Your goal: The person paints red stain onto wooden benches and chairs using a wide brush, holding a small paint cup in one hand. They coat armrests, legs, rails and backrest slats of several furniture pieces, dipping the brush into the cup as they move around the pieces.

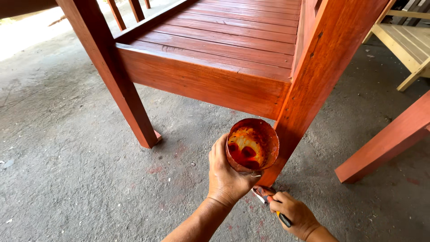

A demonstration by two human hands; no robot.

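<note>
I have my left hand [226, 172] wrapped round a small round cup [252, 144], fingers closed on its wall, holding it tilted so I look into it. Its inside is smeared with glossy red-orange stain, and a shallow pool sits at the bottom. The cup hangs just beside the front leg [309, 85] of a slatted wooden bench [233, 40], a thick square post stained a warm reddish brown with the grain showing through.

My right hand [293, 213] is lower, near the foot of that leg, closed on a paintbrush [268, 197] with a dark handle marked with yellow; its stained head points toward the leg's base.

The concrete floor [76, 170] is rough, grey and speckled with faint red spots. Pale unstained furniture [407, 45] stands at the upper right.
</note>
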